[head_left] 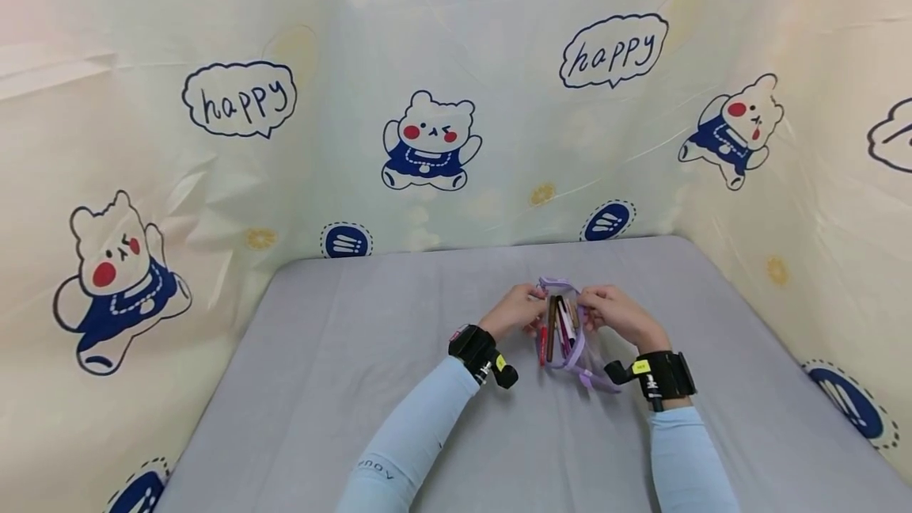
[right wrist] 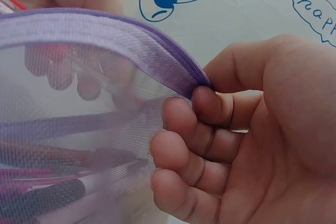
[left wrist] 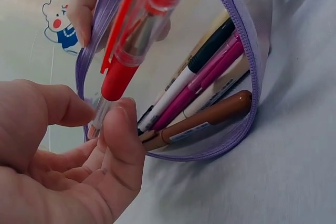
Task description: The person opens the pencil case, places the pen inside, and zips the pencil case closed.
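A purple-trimmed mesh zipper pouch [head_left: 575,351] stands open between both hands over the grey tabletop. My left hand [left wrist: 68,156] pinches a red-capped pen [left wrist: 123,74] by its clear barrel, at the pouch mouth. The pen's cap points toward the left wrist camera. My right hand [right wrist: 231,124] grips the pouch's zipper edge [right wrist: 173,72] between thumb and fingers. Inside lie several pens, among them a brown pen [left wrist: 210,119], a magenta pen [left wrist: 205,82] and a white pen with a dark end [left wrist: 173,93]. Through the mesh, the left fingers show blurred in the right wrist view.
The grey cloth-covered table [head_left: 356,386] extends to the left and in front of the hands. A cartoon-printed curtain [head_left: 499,157] stands behind it and along both sides. The pouch's lower trim [head_left: 602,386] trails onto the table near the right wrist.
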Demonstrator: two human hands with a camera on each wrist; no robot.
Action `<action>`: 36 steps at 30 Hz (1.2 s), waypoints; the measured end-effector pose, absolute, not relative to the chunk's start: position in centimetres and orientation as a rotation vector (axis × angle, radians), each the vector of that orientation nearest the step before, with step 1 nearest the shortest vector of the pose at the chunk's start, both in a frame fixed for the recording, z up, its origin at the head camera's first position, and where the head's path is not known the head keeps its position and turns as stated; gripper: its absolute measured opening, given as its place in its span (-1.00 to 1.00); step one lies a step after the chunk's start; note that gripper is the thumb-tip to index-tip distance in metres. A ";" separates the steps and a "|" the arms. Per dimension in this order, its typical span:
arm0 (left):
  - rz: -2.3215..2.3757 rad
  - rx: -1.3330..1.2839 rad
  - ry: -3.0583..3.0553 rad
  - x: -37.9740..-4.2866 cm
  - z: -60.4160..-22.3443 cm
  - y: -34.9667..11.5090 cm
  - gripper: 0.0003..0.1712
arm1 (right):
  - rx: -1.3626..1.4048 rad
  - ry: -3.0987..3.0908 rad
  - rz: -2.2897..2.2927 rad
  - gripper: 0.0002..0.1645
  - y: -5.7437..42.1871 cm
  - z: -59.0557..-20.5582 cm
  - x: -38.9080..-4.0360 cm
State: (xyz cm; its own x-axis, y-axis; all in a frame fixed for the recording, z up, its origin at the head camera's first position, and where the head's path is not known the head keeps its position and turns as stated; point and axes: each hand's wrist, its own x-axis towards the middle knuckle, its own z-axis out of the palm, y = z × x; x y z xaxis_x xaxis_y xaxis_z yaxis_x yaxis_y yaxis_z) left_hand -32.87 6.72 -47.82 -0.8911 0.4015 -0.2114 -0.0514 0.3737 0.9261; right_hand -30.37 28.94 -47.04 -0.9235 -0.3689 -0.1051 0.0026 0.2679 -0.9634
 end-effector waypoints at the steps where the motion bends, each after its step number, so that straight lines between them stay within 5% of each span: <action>1: 1.535 0.289 2.244 -32.8 -47.8 6.9 -0.71 | -0.338 2.231 -1.702 -0.63 29.0 -47.1 -30.3; 18: 1.675 0.164 2.238 -33.2 -47.7 8.8 -0.57 | -0.336 2.257 -1.689 -0.64 28.8 -47.1 -30.4; 36: 1.638 0.243 2.397 -33.5 -48.1 7.0 -0.78 | -0.332 2.249 -1.714 -0.64 29.2 -47.0 -30.3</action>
